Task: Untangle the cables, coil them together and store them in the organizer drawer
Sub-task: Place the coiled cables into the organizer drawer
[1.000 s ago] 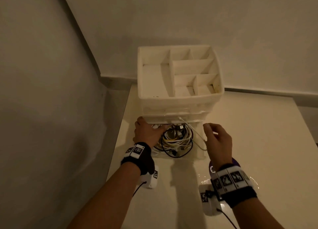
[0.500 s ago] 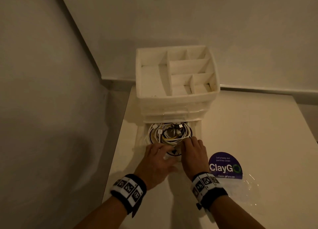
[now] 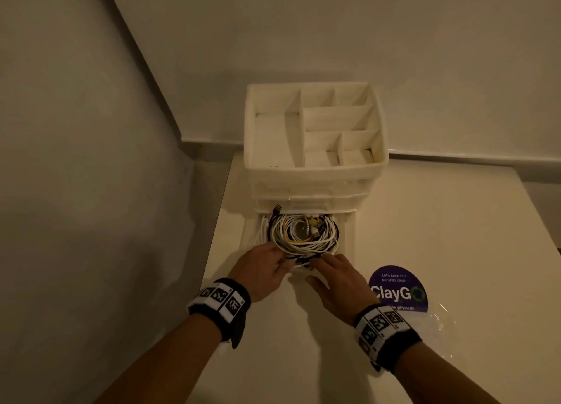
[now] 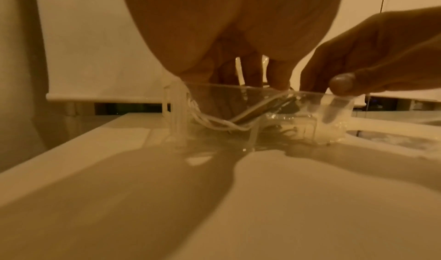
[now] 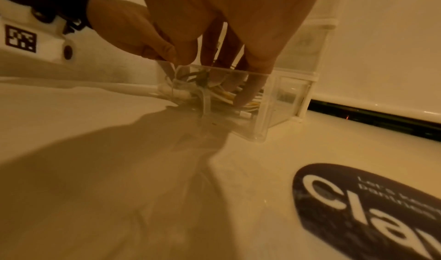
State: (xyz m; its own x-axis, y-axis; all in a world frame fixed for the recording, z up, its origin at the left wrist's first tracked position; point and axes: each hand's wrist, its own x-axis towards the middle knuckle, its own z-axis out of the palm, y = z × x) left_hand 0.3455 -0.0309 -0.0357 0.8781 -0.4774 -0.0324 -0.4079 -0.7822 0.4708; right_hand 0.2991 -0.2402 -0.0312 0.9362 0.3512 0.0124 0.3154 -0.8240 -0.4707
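Observation:
A white organizer (image 3: pixel 315 172) with open top compartments stands at the back of the table. Its clear bottom drawer (image 3: pixel 349 236) is pulled out toward me. Inside lies a coil of white, black and yellow cables (image 3: pixel 303 233). My left hand (image 3: pixel 271 262) and right hand (image 3: pixel 329 262) meet at the drawer's front edge. In the right wrist view my right hand's fingers (image 5: pixel 248 94) reach straight down behind the clear front wall (image 5: pixel 269 113) and press on the cables (image 5: pixel 224 96). In the left wrist view my left hand's fingers (image 4: pixel 276 79) dip into the drawer (image 4: pixel 334 117) onto the cables (image 4: pixel 214 124).
A round purple ClayGo sticker (image 3: pixel 397 288) lies on the table right of the drawer, with a clear plastic sheet (image 3: pixel 437 321) just in front of it. The table's left edge (image 3: pixel 212 251) runs close beside my left hand, with a wall to the left.
A second ago my hands were at the drawer's sides, with a white cable end loose at the right. Both hands have come to the front edge, and that cable now lies in the coil.

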